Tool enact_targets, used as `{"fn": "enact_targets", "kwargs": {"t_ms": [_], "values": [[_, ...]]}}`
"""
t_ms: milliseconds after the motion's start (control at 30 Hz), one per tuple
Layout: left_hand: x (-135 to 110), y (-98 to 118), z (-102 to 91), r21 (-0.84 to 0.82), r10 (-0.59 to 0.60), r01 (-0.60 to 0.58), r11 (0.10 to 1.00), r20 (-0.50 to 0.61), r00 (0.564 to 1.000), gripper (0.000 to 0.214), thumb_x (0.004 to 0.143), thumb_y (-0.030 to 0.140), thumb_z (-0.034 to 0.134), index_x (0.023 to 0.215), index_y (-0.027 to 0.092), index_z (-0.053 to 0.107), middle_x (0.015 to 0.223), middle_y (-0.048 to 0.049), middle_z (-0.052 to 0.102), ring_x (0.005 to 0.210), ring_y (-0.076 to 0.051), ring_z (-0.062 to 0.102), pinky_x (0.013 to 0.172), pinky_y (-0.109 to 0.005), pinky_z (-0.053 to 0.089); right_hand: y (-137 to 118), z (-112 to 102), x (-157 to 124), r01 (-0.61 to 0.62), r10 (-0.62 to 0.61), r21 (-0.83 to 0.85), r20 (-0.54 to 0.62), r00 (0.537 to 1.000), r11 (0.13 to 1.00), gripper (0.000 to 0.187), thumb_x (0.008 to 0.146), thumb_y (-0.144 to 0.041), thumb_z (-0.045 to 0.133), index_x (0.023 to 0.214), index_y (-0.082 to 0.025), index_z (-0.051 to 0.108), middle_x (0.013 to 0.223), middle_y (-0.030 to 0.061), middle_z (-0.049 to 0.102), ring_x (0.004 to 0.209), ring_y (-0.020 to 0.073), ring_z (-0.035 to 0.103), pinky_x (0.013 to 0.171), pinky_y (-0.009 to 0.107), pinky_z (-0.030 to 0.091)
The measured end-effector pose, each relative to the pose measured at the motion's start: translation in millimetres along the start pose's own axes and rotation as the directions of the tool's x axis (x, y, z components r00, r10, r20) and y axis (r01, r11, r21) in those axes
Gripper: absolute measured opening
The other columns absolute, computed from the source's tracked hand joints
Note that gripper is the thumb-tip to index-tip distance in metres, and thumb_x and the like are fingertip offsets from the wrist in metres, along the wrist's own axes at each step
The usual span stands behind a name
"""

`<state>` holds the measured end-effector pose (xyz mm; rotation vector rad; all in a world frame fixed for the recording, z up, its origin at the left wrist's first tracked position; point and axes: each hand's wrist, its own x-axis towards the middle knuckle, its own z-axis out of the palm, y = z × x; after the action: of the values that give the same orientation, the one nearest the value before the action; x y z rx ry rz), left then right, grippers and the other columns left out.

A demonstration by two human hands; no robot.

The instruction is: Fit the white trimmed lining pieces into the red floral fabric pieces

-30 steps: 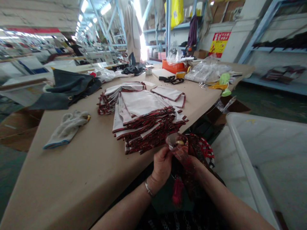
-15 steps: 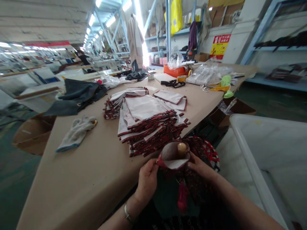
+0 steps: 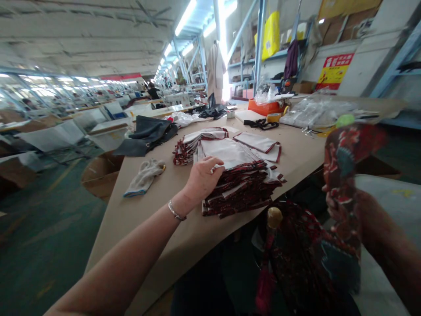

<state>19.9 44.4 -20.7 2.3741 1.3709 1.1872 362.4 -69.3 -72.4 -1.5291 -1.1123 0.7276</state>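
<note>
Rows of bright ceiling lights [image 3: 186, 17] run to the far end of a large workroom, with worktables on the left and a red and yellow poster [image 3: 334, 71] on the right wall. Across the middle stands a desk [image 3: 296, 149] covered in brown. On it sits a tall stack of folded cloths [image 3: 230, 151], pale on top and dark red along the edges; a smaller stack [image 3: 189, 147] lies just beyond it to the left.

The left hand [image 3: 204, 176], a silver bracelet [image 3: 176, 211] at its wrist, rests at the near left of the tall stack, thumb and fingers curled close together (whether they pinch a layer, I cannot tell). At the near right, off the desk, the right hand [image 3: 344, 204] is clamped around a red patterned cloth [image 3: 342, 175], raised upright and blurred. Between the two, below the desk's edge, are a wooden knob [image 3: 274, 217], a pink tassel [image 3: 265, 285] and dark patterned fabric [image 3: 299, 254].

A pale glove [image 3: 144, 177] lies on the left of the desk; an orange box [image 3: 265, 107] and clear plastic bags [image 3: 309, 112] are farther back.
</note>
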Motion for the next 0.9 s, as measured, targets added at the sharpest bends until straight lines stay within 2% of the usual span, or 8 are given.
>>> {"fn": "enact_targets", "kwargs": {"t_ms": [233, 333, 433, 533, 633, 733, 800, 900], "values": [[10, -5, 18.7, 0.373, 0.072, -0.155, 0.915, 0.227, 0.971, 0.023, 0.086, 0.022, 0.049, 0.09, 0.016, 0.07, 0.094, -0.0073, 0.07, 0.09, -0.019, 0.064, 0.086, -0.03, 0.048, 180, 23, -48, -0.144, 0.203, -0.52, 0.059, 0.977, 0.842, 0.036, 0.069, -0.054, 0.041, 0.072, -0.024, 0.061, 0.086, 0.0154, 0.071, 0.088, 0.0378, 0.066, 0.084, 0.051, 0.049], [14, -2, 15.9, 0.436, 0.079, -0.228, 0.87, 0.334, 0.939, 0.026, 0.087, 0.027, 0.047, 0.086, 0.015, 0.07, 0.088, -0.0091, 0.069, 0.084, -0.021, 0.064, 0.079, -0.031, 0.048, 207, 23, -53, -0.124, 0.186, -0.524, 0.066, 0.98, 0.843, 0.042, 0.068, -0.054, 0.047, 0.089, -0.022, 0.064, 0.103, 0.0153, 0.07, 0.101, 0.036, 0.064, 0.093, 0.05, 0.047], [20, -4, 13.9, 0.442, 0.083, -0.256, 0.86, 0.375, 0.923, 0.03, 0.088, 0.025, 0.043, 0.083, 0.015, 0.071, 0.085, -0.0104, 0.069, 0.078, -0.021, 0.064, 0.076, -0.031, 0.048, 153, 22, -34, 0.012, -0.007, -0.463, 0.013, 1.0, 0.886, 0.046, 0.077, -0.052, 0.048, 0.106, -0.02, 0.062, 0.113, 0.0131, 0.067, 0.102, 0.0298, 0.064, 0.091, 0.044, 0.048], [29, -4, 11.5, 0.411, 0.047, -0.197, 0.89, 0.346, 0.937, 0.032, 0.086, 0.019, 0.041, 0.081, 0.015, 0.073, 0.08, -0.0093, 0.07, 0.074, -0.019, 0.064, 0.075, -0.029, 0.047, 46, 38, -4, 0.227, -0.227, -0.393, 0.046, 0.973, 0.891, 0.037, 0.086, -0.047, 0.047, 0.107, -0.02, 0.063, 0.094, 0.0075, 0.07, 0.082, 0.0226, 0.066, 0.075, 0.035, 0.051], [40, 0, 4.2, 0.329, -0.04, -0.061, 0.942, 0.291, 0.956, 0.029, 0.078, 0.015, 0.046, 0.08, 0.015, 0.075, 0.066, -0.0047, 0.069, 0.066, -0.016, 0.061, 0.069, -0.026, 0.046, -53, 75, 25, 0.635, -0.601, -0.327, 0.211, 0.771, 0.7, 0.028, 0.092, -0.036, 0.044, 0.098, -0.02, 0.066, 0.097, 0.0064, 0.07, 0.09, 0.0195, 0.064, 0.084, 0.033, 0.047], [48, 5, -8.2, 0.241, -0.076, 0.016, 0.97, 0.239, 0.968, 0.029, 0.073, 0.015, 0.048, 0.077, 0.014, 0.076, 0.055, -0.0017, 0.064, 0.058, -0.013, 0.055, 0.061, -0.024, 0.043, -108, 124, 55, 0.844, -0.748, -0.286, 0.393, 0.535, 0.454, 0.028, 0.093, -0.025, 0.044, 0.101, -0.016, 0.069, 0.1, 0.008, 0.069, 0.098, 0.0201, 0.06, 0.091, 0.034, 0.043], [53, 6, -17.7, 0.203, -0.042, -0.009, 0.979, 0.245, 0.969, 0.028, 0.072, 0.015, 0.048, 0.075, 0.013, 0.076, 0.054, -0.0015, 0.063, 0.057, -0.012, 0.053, 0.06, -0.023, 0.042, -124, 153, 72, 0.884, -0.723, -0.317, 0.511, 0.464, 0.343, 0.026, 0.091, -0.024, 0.049, 0.106, -0.016, 0.069, 0.104, 0.009, 0.068, 0.103, 0.0218, 0.058, 0.094, 0.036, 0.041], [57, 6, -31.7, 0.127, 0.012, -0.059, 0.99, 0.34, 0.94, 0.025, 0.073, 0.017, 0.05, 0.072, 0.012, 0.075, 0.057, -0.0009, 0.064, 0.058, -0.011, 0.053, 0.06, -0.023, 0.041, -134, 180, 85, 0.879, -0.578, -0.399, 0.665, 0.472, 0.26, 0.026, 0.089, -0.027, 0.054, 0.106, -0.016, 0.071, 0.102, 0.0101, 0.068, 0.098, 0.0234, 0.059, 0.087, 0.035, 0.042]]}}
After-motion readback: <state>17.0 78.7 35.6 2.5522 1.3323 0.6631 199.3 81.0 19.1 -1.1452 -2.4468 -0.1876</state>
